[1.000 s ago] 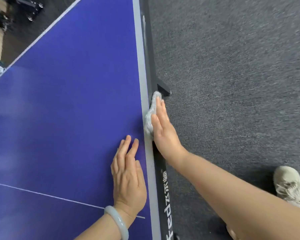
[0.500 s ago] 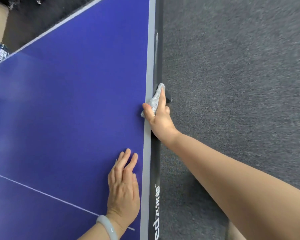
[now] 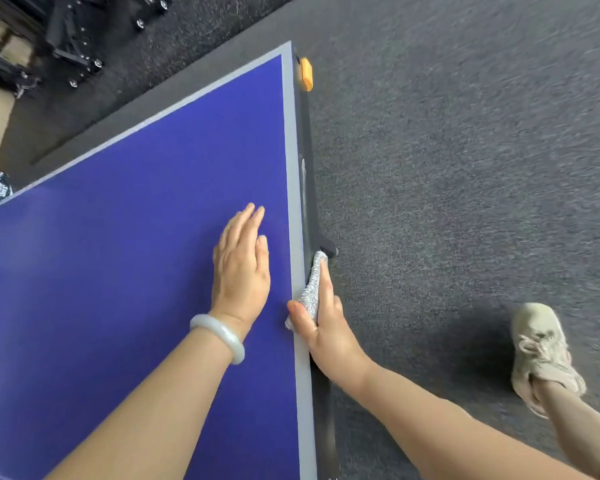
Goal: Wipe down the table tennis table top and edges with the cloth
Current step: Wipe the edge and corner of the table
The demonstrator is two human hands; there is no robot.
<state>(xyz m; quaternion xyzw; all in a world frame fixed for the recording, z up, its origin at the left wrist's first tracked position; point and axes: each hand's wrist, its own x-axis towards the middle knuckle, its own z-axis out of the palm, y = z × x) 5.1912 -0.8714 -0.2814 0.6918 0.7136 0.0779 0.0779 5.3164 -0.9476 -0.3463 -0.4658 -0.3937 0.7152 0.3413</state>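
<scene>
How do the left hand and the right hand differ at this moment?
The left hand lies flat on the blue table top with straight fingers; the right hand is at the table's side edge.
The left hand holds nothing; the right hand holds the grey cloth against that edge, thumb on top.
The left wrist wears a pale bracelet; the right wrist is bare.
Both arms are bare.

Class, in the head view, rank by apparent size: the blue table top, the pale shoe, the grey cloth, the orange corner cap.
1. blue table top
2. pale shoe
3. grey cloth, partly hidden
4. orange corner cap, farthest away, so true size unsure
</scene>
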